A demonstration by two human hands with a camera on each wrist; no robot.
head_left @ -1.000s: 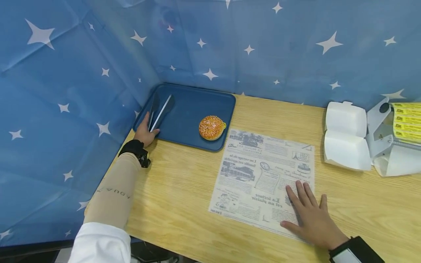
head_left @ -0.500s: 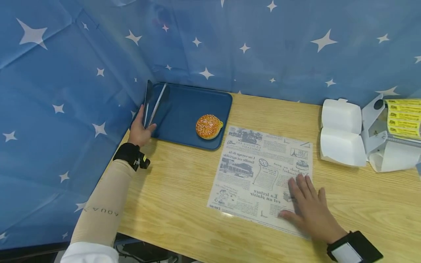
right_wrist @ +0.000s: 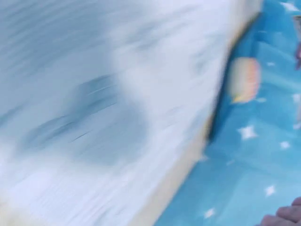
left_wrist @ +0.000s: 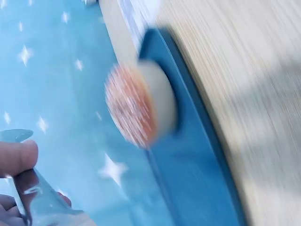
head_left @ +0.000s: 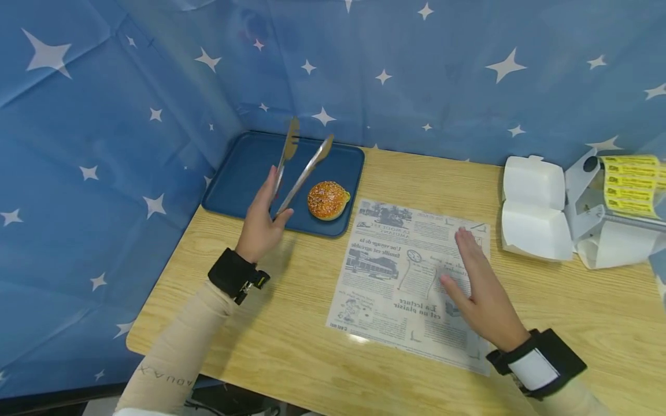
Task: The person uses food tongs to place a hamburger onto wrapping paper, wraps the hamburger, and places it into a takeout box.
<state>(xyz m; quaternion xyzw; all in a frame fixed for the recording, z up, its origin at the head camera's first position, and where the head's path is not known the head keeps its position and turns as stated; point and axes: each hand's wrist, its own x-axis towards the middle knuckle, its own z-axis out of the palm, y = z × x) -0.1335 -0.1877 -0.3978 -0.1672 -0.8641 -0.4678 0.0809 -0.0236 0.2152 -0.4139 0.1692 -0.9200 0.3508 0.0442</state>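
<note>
A seeded bun sits in the blue tray, just beyond the tongs gripped by the left hand. The right hand, fingers straight, hovers over the printed paper. Only the head view shows the white box; both wrist views are blurred.

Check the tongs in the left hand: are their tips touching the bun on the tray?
Apart. The head view shows the tongs raised in the left hand, tips spread above the tray, with blue tray visible between them and the bun.

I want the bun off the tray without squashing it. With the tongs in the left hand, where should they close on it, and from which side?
Probably across the bun's round sides, below the seeded dome, coming from its left, where the tongs in the left hand hang open. It lies slightly tilted near the blue tray's front right corner, its sides exposed.
</note>
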